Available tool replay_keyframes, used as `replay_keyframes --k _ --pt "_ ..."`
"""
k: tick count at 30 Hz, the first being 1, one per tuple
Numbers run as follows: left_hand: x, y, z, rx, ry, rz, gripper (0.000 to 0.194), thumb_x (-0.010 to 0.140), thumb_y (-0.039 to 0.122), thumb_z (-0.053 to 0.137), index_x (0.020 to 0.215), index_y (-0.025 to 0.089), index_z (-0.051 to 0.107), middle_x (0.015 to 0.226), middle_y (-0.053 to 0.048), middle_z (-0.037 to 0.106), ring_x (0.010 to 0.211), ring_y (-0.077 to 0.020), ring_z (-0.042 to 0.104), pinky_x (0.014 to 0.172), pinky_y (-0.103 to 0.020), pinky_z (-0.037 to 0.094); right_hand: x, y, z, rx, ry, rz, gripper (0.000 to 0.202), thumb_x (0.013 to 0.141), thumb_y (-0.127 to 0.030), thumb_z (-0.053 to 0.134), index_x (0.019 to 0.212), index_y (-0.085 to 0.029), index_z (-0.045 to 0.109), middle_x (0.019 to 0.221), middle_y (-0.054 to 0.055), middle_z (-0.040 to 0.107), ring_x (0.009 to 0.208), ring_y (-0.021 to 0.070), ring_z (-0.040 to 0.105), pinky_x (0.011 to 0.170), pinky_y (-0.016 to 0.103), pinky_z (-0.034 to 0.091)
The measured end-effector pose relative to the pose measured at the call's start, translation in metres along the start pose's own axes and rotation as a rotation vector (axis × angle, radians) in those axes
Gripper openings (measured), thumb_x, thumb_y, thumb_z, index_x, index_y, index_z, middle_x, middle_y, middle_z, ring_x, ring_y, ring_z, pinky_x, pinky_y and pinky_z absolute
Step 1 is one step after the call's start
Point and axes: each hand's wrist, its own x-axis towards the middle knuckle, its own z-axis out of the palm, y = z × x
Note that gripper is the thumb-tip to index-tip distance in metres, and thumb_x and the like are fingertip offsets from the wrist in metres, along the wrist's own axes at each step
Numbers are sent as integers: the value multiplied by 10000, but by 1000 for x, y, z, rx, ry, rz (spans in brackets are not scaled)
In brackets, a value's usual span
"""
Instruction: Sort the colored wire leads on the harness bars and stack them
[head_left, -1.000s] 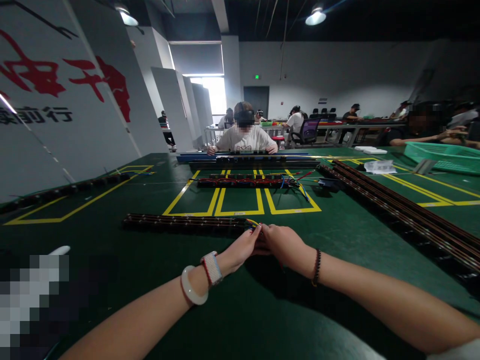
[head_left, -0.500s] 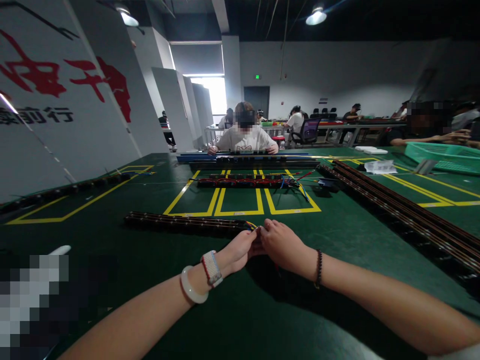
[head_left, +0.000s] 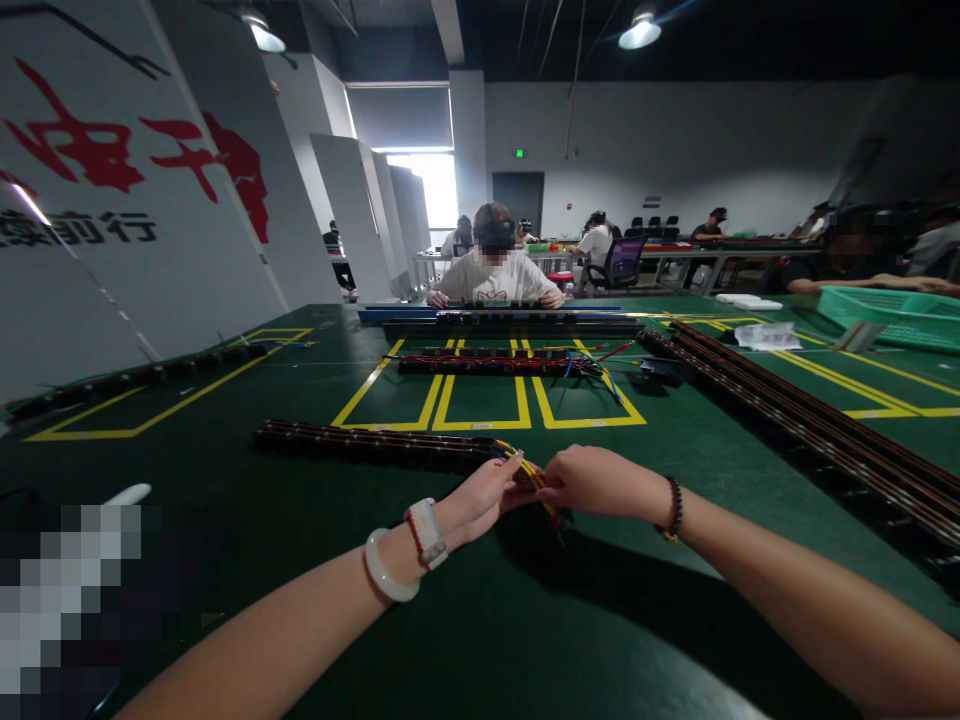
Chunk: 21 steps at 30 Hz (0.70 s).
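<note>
A long black strip-like assembly (head_left: 375, 440) lies on the green table in front of me, with a bundle of yellow, red and blue wires (head_left: 529, 472) coming out of its right end. My left hand (head_left: 487, 495) is closed around these wires close to the strip's end, thumb on top. Just to the right, my right hand (head_left: 581, 482) pinches the same bundle with its fingertips. The loose wire ends hang below the right hand. Part of the bundle is hidden by my fingers.
Beyond the yellow-taped boxes lies another black wired assembly (head_left: 495, 364). Long brown-and-black strips (head_left: 810, 440) run down the right side, near a green basket (head_left: 885, 315). A co-worker (head_left: 491, 270) sits across the table (head_left: 480, 640). More wired parts (head_left: 150, 375) lie at left.
My right hand has moved a little right, away from my left hand, along the wires. More of the yellow wires now show between the hands. The left hand stays about where it was.
</note>
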Motion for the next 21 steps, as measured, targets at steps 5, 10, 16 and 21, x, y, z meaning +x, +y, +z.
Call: replay_keyframes --k 5,10,16,21 --pt "0 1 0 -6 -14 -1 242 918 264 466 785 115 602 815 -75 676 761 -130 628 838 -296 482 7 10 -5 350 -215 68 298 863 -332 455 712 -141 626 629 43 630 445 102 541 430 199 360" --pt "-2 4 3 63 8 -29 302 950 268 372 827 90 582 793 -114 676 718 -146 643 747 -291 498 13 32 -10 366 -179 189 276 850 -315 471 697 -128 603 604 44 629 462 106 555 446 192 378" --pt "-5 9 4 38 9 -70 286 953 285 360 805 107 529 732 -107 660 652 -146 639 667 -269 491 29 62 5 179 144 277 271 896 -337 485 891 -135 666 729 81 682 579 140 614 530 215 384" --pt "-1 7 0 38 9 -95 314 957 298 341 778 109 518 687 -101 644 600 -141 623 610 -250 476 52 73 29 75 309 272 238 903 -319 510 946 -161 682 927 102 692 825 195 637 616 232 386"
